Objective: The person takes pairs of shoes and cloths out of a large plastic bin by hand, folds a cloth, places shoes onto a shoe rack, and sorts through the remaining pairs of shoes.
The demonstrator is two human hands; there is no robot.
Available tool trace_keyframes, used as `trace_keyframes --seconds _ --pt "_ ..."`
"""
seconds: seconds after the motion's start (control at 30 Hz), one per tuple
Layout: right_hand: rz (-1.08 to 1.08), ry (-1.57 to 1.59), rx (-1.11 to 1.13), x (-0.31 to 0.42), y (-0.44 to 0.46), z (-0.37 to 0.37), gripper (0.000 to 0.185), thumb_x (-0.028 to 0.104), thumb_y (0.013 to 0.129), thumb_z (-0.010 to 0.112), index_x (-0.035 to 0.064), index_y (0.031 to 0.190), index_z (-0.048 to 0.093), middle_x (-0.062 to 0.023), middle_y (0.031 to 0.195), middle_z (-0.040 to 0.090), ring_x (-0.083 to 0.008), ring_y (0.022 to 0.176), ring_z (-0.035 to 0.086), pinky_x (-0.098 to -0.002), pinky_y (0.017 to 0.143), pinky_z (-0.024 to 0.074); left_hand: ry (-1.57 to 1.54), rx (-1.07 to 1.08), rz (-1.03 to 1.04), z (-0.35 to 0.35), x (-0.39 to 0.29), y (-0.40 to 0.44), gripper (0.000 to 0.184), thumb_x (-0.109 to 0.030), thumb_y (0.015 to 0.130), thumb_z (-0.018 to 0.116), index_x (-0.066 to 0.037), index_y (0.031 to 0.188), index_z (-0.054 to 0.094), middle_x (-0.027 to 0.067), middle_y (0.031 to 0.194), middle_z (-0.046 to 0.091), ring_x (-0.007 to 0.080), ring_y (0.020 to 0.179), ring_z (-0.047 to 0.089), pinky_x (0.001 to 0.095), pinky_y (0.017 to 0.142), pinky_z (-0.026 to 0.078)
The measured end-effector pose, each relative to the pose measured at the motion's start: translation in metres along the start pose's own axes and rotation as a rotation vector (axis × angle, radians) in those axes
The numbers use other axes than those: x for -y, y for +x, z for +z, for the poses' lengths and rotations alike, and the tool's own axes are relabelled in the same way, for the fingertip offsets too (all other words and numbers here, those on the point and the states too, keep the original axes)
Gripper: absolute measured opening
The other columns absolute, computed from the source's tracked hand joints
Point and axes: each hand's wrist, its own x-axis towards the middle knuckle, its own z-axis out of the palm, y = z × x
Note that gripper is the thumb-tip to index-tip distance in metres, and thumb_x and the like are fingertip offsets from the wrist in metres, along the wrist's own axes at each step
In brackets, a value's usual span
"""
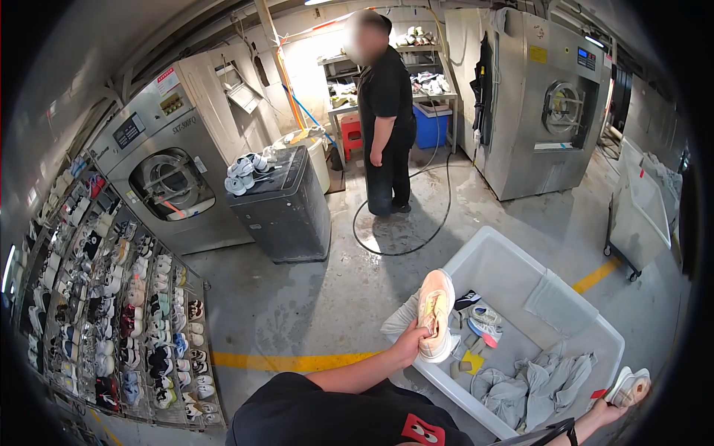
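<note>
My left hand is closed around a peach and white sneaker, held upright over the near left rim of a white plastic bin. Out past the bin's right side, my right hand grips a pale sneaker with a pinkish inside. Inside the bin lie a few loose shoes, among them a white and blue sneaker and a dark shoe. Grey cloth is heaped at the bin's near right end, and a yellow piece lies nearer the left.
A tall rack packed with shoes stands at left. A washing machine and a dark top-loader with shoes on it are behind. A person stands ahead beside a looped hose. Another washer and a wheeled cart stand right.
</note>
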Motion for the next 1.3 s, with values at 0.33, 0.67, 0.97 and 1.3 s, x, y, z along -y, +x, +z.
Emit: trace_keyframes --seconds 0.33,0.67,0.97,1.3 --pt "0.045 -0.057 0.097 -0.011 -0.001 -0.004 0.034 0.023 0.095 0.056 0.0044 0.123 0.063 -0.01 0.108 0.069 -0.0244 0.089 0.07 -0.0386 0.071 0.0608 0.017 -0.011 0.004 -0.002 -0.002 0.001 0.068 -0.004 0.085 0.055 -0.004 0.15 0.034 0.0107 0.132 0.059 0.02 0.119 0.062 0.0364 0.104 0.049" --pt "0.038 -0.091 0.106 -0.023 -0.017 0.002 0.03 0.025 0.096 0.055 0.0048 0.117 0.064 -0.0089 0.099 0.068 -0.022 0.078 0.068 -0.0345 0.063 0.0565 0.025 -0.021 -0.003 0.001 -0.006 0.0 0.07 -0.003 0.085 0.055 -0.006 0.151 0.033 0.0101 0.133 0.059 0.0197 0.12 0.061 0.0363 0.105 0.049" --pt "0.101 -0.07 0.165 -0.027 0.021 -0.023 0.038 0.021 0.102 0.05 -0.0024 0.131 0.057 -0.0154 0.12 0.067 -0.0292 0.103 0.069 -0.042 0.089 0.0611 0.024 -0.016 0.014 0.001 -0.006 0.001 0.064 -0.004 0.085 0.055 -0.004 0.147 0.036 0.0105 0.13 0.06 0.019 0.117 0.063 0.0354 0.103 0.05" --pt "0.143 -0.041 0.248 -0.036 0.045 -0.042 0.04 0.018 0.103 0.048 -0.0073 0.134 0.053 -0.0194 0.127 0.064 -0.0316 0.111 0.067 -0.0439 0.098 0.0588 0.015 -0.025 0.004 -0.004 -0.003 0.004 0.067 -0.003 0.085 0.055 -0.004 0.149 0.033 0.0115 0.133 0.059 0.0202 0.119 0.062 0.0365 0.104 0.049"
